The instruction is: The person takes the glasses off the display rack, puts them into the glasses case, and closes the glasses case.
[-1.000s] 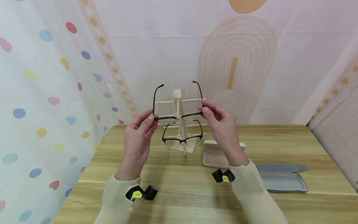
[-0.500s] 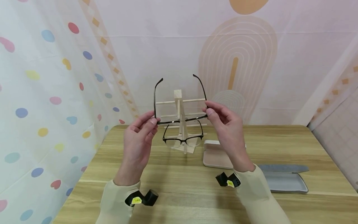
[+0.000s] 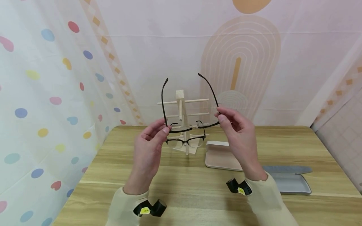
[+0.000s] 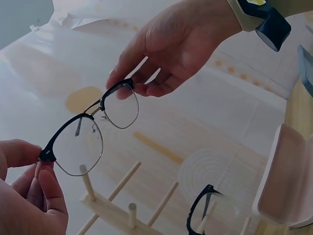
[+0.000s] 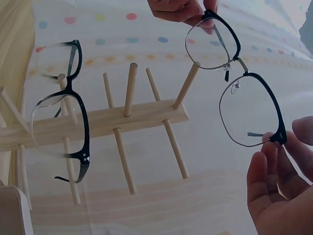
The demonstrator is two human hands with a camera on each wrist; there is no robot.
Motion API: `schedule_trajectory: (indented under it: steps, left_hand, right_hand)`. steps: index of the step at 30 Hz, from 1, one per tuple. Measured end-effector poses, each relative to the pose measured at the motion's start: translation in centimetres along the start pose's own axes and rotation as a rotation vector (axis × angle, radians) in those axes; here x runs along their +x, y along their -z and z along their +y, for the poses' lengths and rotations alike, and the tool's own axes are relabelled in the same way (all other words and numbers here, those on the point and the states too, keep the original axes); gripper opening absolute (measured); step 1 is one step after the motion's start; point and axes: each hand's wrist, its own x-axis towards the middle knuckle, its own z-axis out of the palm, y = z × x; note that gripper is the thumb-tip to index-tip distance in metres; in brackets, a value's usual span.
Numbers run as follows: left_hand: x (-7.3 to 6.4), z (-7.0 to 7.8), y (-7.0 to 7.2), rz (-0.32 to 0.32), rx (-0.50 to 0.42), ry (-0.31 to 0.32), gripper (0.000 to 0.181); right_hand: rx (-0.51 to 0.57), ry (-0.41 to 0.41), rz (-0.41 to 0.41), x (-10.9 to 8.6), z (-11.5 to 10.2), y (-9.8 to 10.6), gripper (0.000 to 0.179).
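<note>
A pair of browline glasses, black on top with thin metal lower rims, is held up with temples unfolded and pointing away. My left hand pinches the left hinge corner between thumb and fingers. At the opposite corner, my right hand does the same. Behind them stands a wooden glasses stand with several pegs; in the right wrist view the held glasses appear apart from it. Lower on the stand rests a second pair of black-framed glasses, partly overlapped by the held pair in the head view.
Right of the stand, a pale glasses case with pinkish lining lies open, partly behind my right forearm. Farther right is an open grey-blue case. All stand on a wood-grain table with patterned cloth behind.
Both hands have drawn the glasses off the stand's upper part, toward me and slightly right. The front now tilts, its left side lower. The second pair has stayed put.
</note>
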Motion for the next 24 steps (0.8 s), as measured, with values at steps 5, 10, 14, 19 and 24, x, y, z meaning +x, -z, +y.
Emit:
schedule_trajectory:
  steps: [5,10,14,19,24]
  left_hand:
    - [-0.6,-0.9,-0.3,-0.022,0.013,-0.013,0.030]
    - [-1.1,-1.8,-0.6,-0.032,0.066,-0.023,0.032]
    - [-1.4,-2.4,-0.9,-0.027,0.129,-0.028,0.030]
    - [-1.8,-2.9,-1.3,-0.050,0.190,-0.049,0.028]
    - [-2.2,-3.5,-1.6,-0.071,0.213,-0.040,0.028]
  right_hand:
    - [-0.033,0.008,0.019,-0.7,0.3,0.7,0.025]
    - [-0.070,0.005,0.034,-1.4,0.8,1.3,0.025]
    - [-0.077,0.007,0.035,-2.0,1.1,2.0,0.024]
    - [-0.039,-0.001,0.019,-2.6,1.4,3.0,0.021]
    - [-0.055,0.001,0.004,-3.2,1.5,4.1,0.018]
